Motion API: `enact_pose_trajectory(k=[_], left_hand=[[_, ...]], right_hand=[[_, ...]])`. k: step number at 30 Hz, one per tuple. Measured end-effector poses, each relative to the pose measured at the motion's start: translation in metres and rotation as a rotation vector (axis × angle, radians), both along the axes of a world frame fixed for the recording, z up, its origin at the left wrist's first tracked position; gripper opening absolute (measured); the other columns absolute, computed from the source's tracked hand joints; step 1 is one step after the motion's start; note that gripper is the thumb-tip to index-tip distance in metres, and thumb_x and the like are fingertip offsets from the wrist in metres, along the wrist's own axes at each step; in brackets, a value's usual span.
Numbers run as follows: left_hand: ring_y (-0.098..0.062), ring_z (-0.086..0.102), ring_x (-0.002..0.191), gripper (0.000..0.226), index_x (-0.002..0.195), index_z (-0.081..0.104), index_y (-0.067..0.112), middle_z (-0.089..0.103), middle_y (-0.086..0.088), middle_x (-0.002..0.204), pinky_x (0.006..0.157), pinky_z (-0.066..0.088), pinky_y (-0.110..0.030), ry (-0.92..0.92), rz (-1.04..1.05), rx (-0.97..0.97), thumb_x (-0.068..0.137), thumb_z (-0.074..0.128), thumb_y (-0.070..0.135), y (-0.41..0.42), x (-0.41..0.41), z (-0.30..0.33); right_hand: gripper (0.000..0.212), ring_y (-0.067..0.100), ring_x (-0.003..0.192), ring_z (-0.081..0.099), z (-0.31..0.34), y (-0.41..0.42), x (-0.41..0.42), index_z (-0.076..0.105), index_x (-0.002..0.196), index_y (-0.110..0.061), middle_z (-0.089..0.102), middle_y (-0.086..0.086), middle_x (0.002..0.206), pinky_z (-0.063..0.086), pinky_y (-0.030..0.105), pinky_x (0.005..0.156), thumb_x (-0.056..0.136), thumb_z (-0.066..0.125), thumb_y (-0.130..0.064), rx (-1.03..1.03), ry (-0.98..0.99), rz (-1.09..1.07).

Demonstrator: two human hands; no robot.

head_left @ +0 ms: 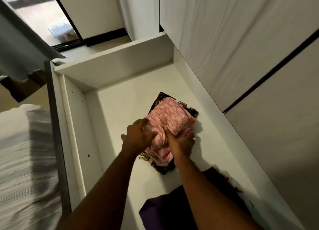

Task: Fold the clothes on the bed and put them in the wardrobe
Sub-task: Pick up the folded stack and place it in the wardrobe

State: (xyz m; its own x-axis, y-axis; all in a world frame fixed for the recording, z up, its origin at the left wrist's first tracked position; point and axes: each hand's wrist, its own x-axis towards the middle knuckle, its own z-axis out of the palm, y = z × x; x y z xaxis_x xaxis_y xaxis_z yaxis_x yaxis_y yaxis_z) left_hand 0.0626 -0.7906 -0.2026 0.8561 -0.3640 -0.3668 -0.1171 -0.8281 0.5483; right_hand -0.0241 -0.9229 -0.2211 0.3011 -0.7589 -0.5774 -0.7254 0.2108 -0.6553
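Bedding in white with grey stripes (pixel 25 160) lay at far left, beside the white wardrobe shelf (pixel 120 109); to seat the stack well, both hands probably needed to press evenly and slide out without dragging folds loose. Left hand (pixel 138 136) reached in, fingers curled over the folded pink patterned garment (pixel 170 121), which sat on a dark patterned cloth (pixel 191 111) on the shelf. Right hand (pixel 181 143) gripped its near edge, forearm extended

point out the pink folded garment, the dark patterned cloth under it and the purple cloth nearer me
pink folded garment (pixel 172 119): head view, on its top face.
dark patterned cloth (pixel 193 111): head view, on the corner that shows past the pink one.
purple cloth (pixel 155 210): head view, on its near left part.
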Motion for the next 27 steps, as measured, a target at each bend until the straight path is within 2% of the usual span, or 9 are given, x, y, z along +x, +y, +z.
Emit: enact_pose_trajectory(k=[3,5,7,9,12,16,20,25,27], left_hand=[[-0.030,0.039,0.134,0.073,0.137,0.051,0.024,0.043,-0.009,0.146,0.100,0.036,-0.055,-0.317,0.075,-0.010,0.081,0.059,0.070,0.011,-0.038,-0.011],[-0.030,0.042,0.126,0.077,0.134,0.053,0.022,0.045,-0.009,0.139,0.094,0.038,-0.052,-0.368,0.055,-0.023,0.077,0.054,0.075,0.012,-0.059,-0.012],[-0.031,0.045,0.127,0.082,0.140,0.048,0.023,0.042,-0.009,0.145,0.092,0.044,-0.052,-0.304,-0.028,-0.021,0.078,0.056,0.076,0.015,-0.068,-0.027],[-0.037,0.046,0.131,0.086,0.147,0.041,0.022,0.033,-0.012,0.154,0.094,0.049,-0.052,-0.207,-0.083,-0.058,0.080,0.064,0.070,0.016,-0.058,-0.041],[-0.043,0.039,0.140,0.090,0.152,0.037,0.014,0.024,-0.018,0.161,0.108,0.042,-0.051,-0.141,-0.103,-0.133,0.079,0.084,0.038,0.003,-0.025,-0.047],[-0.052,0.032,0.143,0.089,0.150,0.038,-0.001,0.026,-0.032,0.157,0.110,0.039,-0.061,-0.211,-0.213,-0.123,0.075,0.085,0.004,-0.031,0.029,-0.047],[-0.038,0.021,0.150,0.099,0.157,0.027,0.010,0.013,-0.022,0.163,0.121,0.026,-0.039,-0.156,-0.219,-0.079,0.076,0.085,0.009,-0.049,0.060,-0.044],[-0.035,0.022,0.151,0.098,0.158,0.026,0.017,0.011,-0.015,0.166,0.118,0.032,-0.046,-0.157,-0.189,-0.081,0.079,0.084,0.014,-0.051,0.055,-0.047],[-0.032,0.018,0.153,0.098,0.159,0.021,0.019,0.006,-0.012,0.167,0.120,0.030,-0.043,-0.143,-0.189,-0.080,0.082,0.081,0.016,-0.048,0.052,-0.045]], right_hand=[[0.111,0.040,0.134,0.042,0.006,0.010,-0.010,0.015,0.156,-0.026,0.028,0.012,0.152,0.046,0.055,0.100,0.072,0.074,-0.070,-0.293,0.052,0.148],[0.103,0.038,0.130,0.047,0.002,0.012,-0.021,0.012,0.157,-0.034,0.032,0.011,0.151,0.051,0.049,0.093,0.078,0.069,-0.069,-0.341,-0.011,0.246],[0.102,0.038,0.130,0.049,-0.009,0.012,-0.026,0.007,0.158,-0.037,0.036,0.013,0.151,0.052,0.048,0.094,0.082,0.071,-0.061,-0.226,-0.091,0.264],[0.104,0.038,0.135,0.046,-0.019,0.008,-0.019,0.006,0.159,-0.036,0.035,0.013,0.155,0.050,0.051,0.102,0.083,0.074,-0.055,-0.146,-0.152,0.232],[0.108,0.034,0.141,0.042,-0.027,-0.001,0.010,0.010,0.159,-0.030,0.034,0.009,0.159,0.044,0.053,0.109,0.079,0.076,-0.056,-0.157,-0.237,0.180],[0.107,0.038,0.139,0.043,-0.038,-0.023,0.059,0.016,0.159,-0.021,0.040,0.013,0.156,0.041,0.054,0.111,0.079,0.082,-0.045,-0.159,-0.277,0.051],[0.107,0.037,0.137,0.046,-0.043,-0.039,0.086,0.019,0.158,-0.018,0.044,0.015,0.152,0.042,0.049,0.111,0.077,0.086,-0.036,-0.103,-0.294,-0.001],[0.107,0.034,0.135,0.049,-0.048,-0.045,0.085,0.022,0.157,-0.018,0.047,0.013,0.150,0.043,0.049,0.111,0.075,0.088,-0.030,-0.104,-0.326,-0.008],[0.109,0.034,0.135,0.049,-0.046,-0.044,0.084,0.019,0.158,-0.018,0.046,0.014,0.151,0.043,0.048,0.111,0.075,0.088,-0.032,-0.100,-0.339,0.011]])
